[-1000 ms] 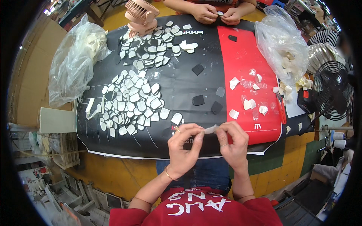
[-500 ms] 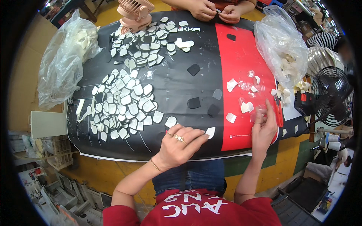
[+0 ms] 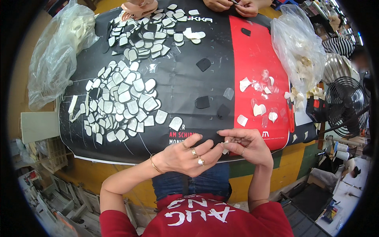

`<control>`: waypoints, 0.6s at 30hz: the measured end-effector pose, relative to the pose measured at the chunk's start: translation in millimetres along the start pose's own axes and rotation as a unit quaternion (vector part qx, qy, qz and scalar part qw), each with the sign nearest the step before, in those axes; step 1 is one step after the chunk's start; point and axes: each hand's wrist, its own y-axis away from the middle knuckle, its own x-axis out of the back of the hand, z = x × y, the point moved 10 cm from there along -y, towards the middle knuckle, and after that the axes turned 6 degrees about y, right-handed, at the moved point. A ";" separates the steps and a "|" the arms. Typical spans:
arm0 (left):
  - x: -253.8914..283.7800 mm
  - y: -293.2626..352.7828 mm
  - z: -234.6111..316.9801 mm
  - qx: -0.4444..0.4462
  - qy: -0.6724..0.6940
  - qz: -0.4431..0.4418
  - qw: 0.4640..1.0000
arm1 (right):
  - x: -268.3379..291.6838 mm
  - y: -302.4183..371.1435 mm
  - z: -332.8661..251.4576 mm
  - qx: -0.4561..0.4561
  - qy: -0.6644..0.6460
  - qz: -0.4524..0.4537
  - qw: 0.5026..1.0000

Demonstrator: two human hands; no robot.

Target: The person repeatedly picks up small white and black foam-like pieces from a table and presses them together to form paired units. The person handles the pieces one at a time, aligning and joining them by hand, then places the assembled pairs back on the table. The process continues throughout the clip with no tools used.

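Observation:
My left hand [image 3: 188, 157] and my right hand [image 3: 249, 148] meet over the table's near edge. Between their fingertips is a small white patch [image 3: 225, 150], pinched from both sides and partly hidden. A single white rounded patch [image 3: 175, 123] lies just beyond my left hand. Farther left spreads a heap of similar white patches [image 3: 120, 94] with dark edges. Black rounded patches [image 3: 202, 102] lie apart in the middle of the mat, beside a greyish translucent piece [image 3: 228, 93]. White scraps [image 3: 259, 110] and clear film bits [image 3: 258, 86] lie on the mat's red part.
A second patch heap [image 3: 148, 37] lies at the far left by a pink fan [image 3: 139, 8]. Plastic bags [image 3: 53, 59] [image 3: 296, 43] flank the table. A co-worker's hands [image 3: 233, 5] work at the far edge. A black fan [image 3: 347, 102] stands at the right.
My right hand has come from the red area to meet my left hand, its fingers now closed. The white patch in my left fingers is now between both hands. The view has shifted slightly.

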 end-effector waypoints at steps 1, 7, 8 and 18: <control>-0.5 1.0 -1.5 0.005 -0.002 0.004 1.000 | 7.8 -1.7 -6.7 0.027 0.049 0.039 0.998; -32.9 8.0 -40.2 0.210 -0.010 -0.055 0.976 | 39.6 -14.6 -49.7 0.108 0.320 0.192 0.921; -40.6 9.1 -43.5 0.232 -0.012 -0.073 0.970 | 38.1 -22.7 -51.3 0.103 0.338 0.172 0.920; -51.8 17.0 -49.3 0.295 -0.014 -0.111 0.949 | 18.3 -62.1 -64.7 0.119 0.476 0.048 0.870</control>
